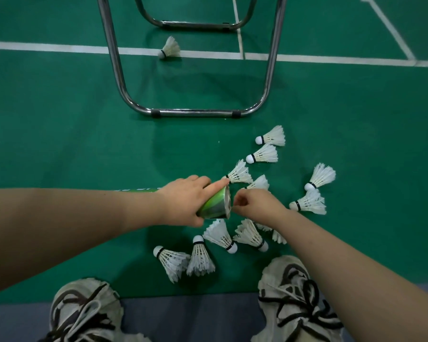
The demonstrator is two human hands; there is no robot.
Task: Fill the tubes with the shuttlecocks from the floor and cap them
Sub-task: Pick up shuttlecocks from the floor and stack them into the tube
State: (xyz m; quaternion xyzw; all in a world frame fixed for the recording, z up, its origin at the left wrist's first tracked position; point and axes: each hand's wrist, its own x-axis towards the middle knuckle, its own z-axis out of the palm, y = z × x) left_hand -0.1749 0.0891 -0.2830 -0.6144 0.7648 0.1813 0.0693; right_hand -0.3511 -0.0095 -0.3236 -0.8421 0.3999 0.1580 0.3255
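Note:
My left hand (183, 201) grips a green and silver tube (216, 204) near its open mouth, which points right. The rest of the tube runs left behind my forearm. My right hand (256, 206) sits right at the mouth with fingers curled; whether it pinches anything cannot be told. Several white feather shuttlecocks lie on the green floor around my hands, such as one shuttlecock (239, 174) just above the tube, another shuttlecock (221, 235) below it, and a third shuttlecock (309, 202) to the right. One stray shuttlecock (170, 48) lies far off on the white line.
A chrome tubular chair frame (195, 112) stands on the floor ahead, with a second frame bar (195, 24) behind it. My two white laced shoes (84, 312) (297, 299) are at the bottom edge. White court lines (47, 46) cross the floor.

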